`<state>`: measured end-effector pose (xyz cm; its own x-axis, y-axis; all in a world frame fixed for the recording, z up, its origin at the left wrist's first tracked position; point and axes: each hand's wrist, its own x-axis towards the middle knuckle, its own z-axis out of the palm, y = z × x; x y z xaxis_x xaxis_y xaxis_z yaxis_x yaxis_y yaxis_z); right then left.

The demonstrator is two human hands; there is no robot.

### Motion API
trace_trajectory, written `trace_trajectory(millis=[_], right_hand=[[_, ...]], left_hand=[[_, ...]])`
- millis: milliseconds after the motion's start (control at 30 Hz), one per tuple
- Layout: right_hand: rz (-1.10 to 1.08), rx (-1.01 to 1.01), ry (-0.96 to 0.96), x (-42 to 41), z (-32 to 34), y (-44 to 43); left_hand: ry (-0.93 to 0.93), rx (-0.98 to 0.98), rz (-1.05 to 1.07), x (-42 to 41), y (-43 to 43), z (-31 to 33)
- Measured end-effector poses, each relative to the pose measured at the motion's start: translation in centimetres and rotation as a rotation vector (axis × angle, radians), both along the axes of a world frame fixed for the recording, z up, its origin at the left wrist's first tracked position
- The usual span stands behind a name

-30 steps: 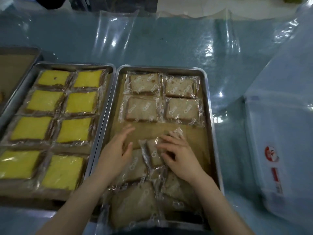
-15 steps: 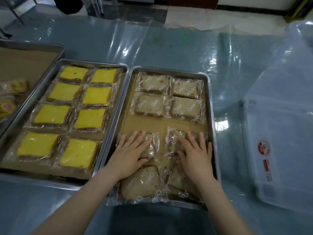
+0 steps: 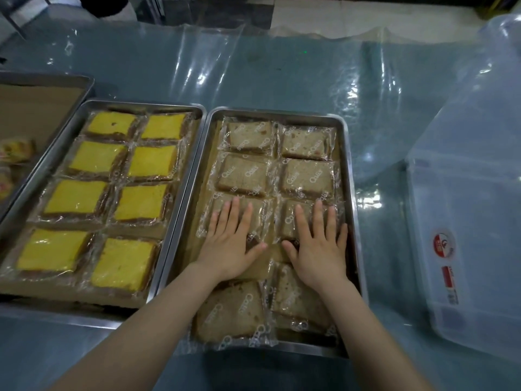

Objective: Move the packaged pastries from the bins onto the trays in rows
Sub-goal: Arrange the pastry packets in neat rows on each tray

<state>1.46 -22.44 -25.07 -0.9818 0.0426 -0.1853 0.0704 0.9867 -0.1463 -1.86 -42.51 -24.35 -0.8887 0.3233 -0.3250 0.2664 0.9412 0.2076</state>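
A steel tray [image 3: 351, 176] in the middle holds brown packaged pastries in two columns. My left hand [image 3: 231, 244] lies flat with straight fingers on the third-row left pastry [image 3: 208, 218]. My right hand [image 3: 318, 246] lies flat on the third-row right pastry [image 3: 287, 221]. Two rows of brown pastries [image 3: 248, 176] sit beyond my fingers, touching the third row. Two more brown pastries [image 3: 234, 311] lie under my wrists at the tray's near end, the left one hanging over the rim.
A second tray [image 3: 84, 108] on the left holds several yellow packaged cakes [image 3: 141, 203] in two columns. A third tray [image 3: 70, 83] at far left holds a few wrapped pastries [image 3: 15, 150]. A clear plastic bin [image 3: 465, 221] stands at right. Clear film covers the table.
Both hands slid the third-row pastries away from me, up against the second row. Earlier the hands were sorting a loose pile at the tray's near end; the fingers are flat now.
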Motion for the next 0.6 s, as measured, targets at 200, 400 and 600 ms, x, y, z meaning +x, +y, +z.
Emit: trace_trajectory(millis=[200, 400, 600], right_hand=[[0.012, -0.130, 0.014, 0.4, 1.6, 0.2], [0.074, -0.307, 0.225, 6.0, 3.3, 0.4], [0.001, -0.284, 0.192, 10.4, 3.2, 0.4]], left_hand=[[0.068, 0.105, -0.001, 0.6, -0.7, 1.1], [0.139, 0.362, 0.062, 6.7, -4.5, 2.4], [-0.003, 0.441, 0.242, 11.2, -6.4, 2.5]])
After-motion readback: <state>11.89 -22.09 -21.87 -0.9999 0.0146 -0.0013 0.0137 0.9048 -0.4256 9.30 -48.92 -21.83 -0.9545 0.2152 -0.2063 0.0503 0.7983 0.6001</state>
